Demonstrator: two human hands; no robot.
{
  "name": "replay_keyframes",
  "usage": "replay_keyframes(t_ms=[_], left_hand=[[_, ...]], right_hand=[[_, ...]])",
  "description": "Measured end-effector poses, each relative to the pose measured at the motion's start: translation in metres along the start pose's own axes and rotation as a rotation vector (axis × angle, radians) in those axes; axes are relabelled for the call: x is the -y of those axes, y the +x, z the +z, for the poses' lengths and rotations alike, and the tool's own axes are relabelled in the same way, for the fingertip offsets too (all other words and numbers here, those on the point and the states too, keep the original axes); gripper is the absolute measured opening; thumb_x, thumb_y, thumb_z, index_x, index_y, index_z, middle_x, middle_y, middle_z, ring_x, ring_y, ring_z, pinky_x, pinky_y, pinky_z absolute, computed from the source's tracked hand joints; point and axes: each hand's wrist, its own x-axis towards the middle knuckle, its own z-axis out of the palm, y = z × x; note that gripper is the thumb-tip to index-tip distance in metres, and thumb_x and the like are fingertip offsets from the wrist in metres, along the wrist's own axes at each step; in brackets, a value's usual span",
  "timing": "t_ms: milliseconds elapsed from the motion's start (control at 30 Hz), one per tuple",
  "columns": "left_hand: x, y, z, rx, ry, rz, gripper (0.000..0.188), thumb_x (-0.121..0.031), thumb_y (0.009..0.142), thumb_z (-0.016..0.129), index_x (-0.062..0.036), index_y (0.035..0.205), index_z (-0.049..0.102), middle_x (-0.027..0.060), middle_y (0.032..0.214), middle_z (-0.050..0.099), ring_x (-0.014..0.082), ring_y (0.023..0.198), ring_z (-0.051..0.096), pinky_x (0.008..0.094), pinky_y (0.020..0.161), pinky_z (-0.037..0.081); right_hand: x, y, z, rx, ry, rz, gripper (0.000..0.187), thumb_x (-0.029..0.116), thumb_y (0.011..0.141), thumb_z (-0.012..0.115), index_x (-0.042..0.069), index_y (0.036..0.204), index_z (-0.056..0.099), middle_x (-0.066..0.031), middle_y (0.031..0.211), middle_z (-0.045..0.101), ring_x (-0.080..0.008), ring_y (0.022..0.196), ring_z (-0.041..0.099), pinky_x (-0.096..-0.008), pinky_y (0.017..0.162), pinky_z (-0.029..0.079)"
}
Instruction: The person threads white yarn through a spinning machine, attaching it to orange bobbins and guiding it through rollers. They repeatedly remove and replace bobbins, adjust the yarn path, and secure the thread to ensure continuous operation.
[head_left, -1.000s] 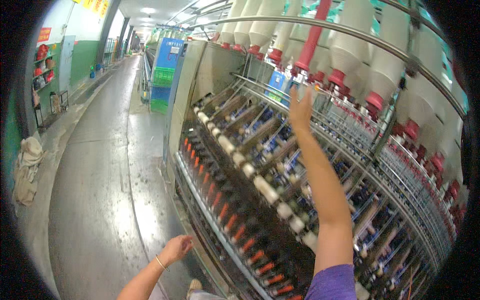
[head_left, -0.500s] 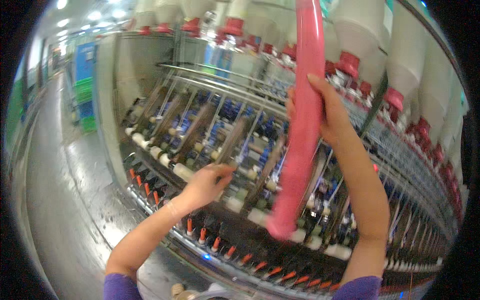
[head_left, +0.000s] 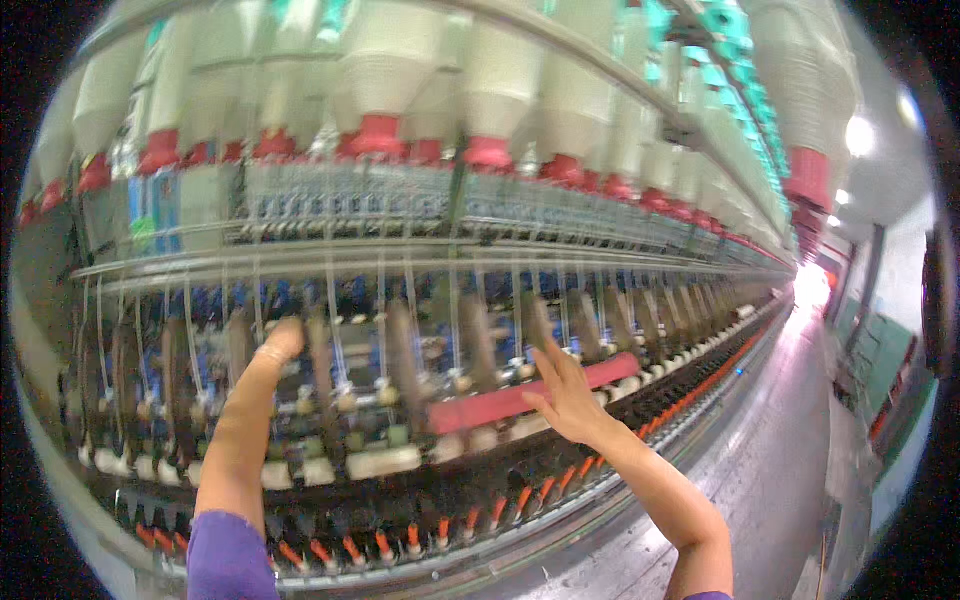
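A long pink tube [head_left: 480, 409] lies at a slant across the front rollers of a spinning machine. Above its middle is my right hand [head_left: 570, 395], with fingers stretched out and apart; whether the fingertips touch the tube I cannot tell. Further left, my left hand [head_left: 285, 340] reaches in among the machine's dark upright arms and white strands. Its fingers are smeared by motion and partly hidden.
White roving bobbins with red ends [head_left: 378, 135] hang in rows overhead. Below the rollers runs a line of orange spindles [head_left: 383, 545]. A metal rail [head_left: 400, 255] crosses behind my hands. To the right, a grey aisle floor [head_left: 770, 430] stretches away.
The pink tube, upright in my right hand before, now lies across the rollers, and that hand has opened. My left hand reaches deeper into the machine. The view has swung right.
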Motion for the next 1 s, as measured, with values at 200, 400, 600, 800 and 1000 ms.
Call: replay_keyframes(t_ms=[200, 400, 600, 800, 1000], left_hand=[[-0.041, -0.034, -0.05, 0.282, 0.447, -0.058, 0.052, -0.012, 0.079, 0.05, -0.0189, 0.129, 0.039, 0.0157, 0.141, 0.015, 0.0394, 0.126, 0.02, 0.0469, 0.096, 0.032], [-0.133, -0.1, -0.129, -0.66, -0.066, -0.076, 0.052, -0.004, 0.074, 0.051, 0.0005, 0.124, 0.036, 0.02, 0.13, 0.031, 0.0367, 0.12, 0.029, 0.0426, 0.1, 0.026], [-0.257, -0.187, -0.206, -0.614, -0.76, 0.401, 0.057, -0.012, 0.077, 0.056, 0.0008, 0.127, 0.033, 0.0198, 0.133, 0.031, 0.0344, 0.124, 0.028, 0.0375, 0.104, 0.02], [-0.328, -0.312, -0.136, 0.134, -1.499, 0.573, 0.102, -0.033, 0.066, 0.072, 0.0038, 0.134, 0.005, 0.0196, 0.138, 0.02, 0.0261, 0.129, 0.017, 0.0368, 0.105, 0.015], [-0.28, -0.361, -0.09, 0.265, -1.67, -0.038, 0.1, -0.036, 0.067, 0.074, 0.0016, 0.133, 0.009, 0.0176, 0.131, 0.033, 0.0245, 0.12, 0.034, 0.0363, 0.1, 0.029]], right_hand=[[0.054, 0.06, -0.273, -1.235, 0.036, 0.044, 0.06, 0.025, 0.079, 0.061, -0.004, 0.122, 0.032, -0.0154, 0.107, 0.048, -0.0191, 0.085, 0.057, -0.0277, 0.069, 0.047], [-0.001, 0.128, -0.339, -0.578, 0.331, 0.585, 0.042, 0.033, 0.068, 0.067, 0.0, 0.089, 0.052, -0.0051, 0.075, 0.053, -0.0132, 0.061, 0.054, -0.025, 0.05, 0.044], [0.023, 0.102, -0.291, -0.778, 1.044, 0.413, 0.032, 0.035, 0.077, 0.056, 0.007, 0.091, 0.057, -0.0004, 0.078, 0.055, -0.0102, 0.069, 0.052, -0.0261, 0.066, 0.043], [0.118, -0.033, 0.018, -0.436, 1.391, 0.501, 0.027, 0.019, 0.076, 0.058, 0.004, 0.097, 0.051, -0.0049, 0.082, 0.051, -0.0175, 0.072, 0.05, -0.0309, 0.061, 0.044], [0.236, -0.058, 0.1, 0.152, 1.358, 0.337, 0.039, 0.02, 0.075, 0.061, 0.002, 0.107, 0.047, -0.0068, 0.094, 0.053, -0.02, 0.082, 0.053, -0.0328, 0.068, 0.045]])
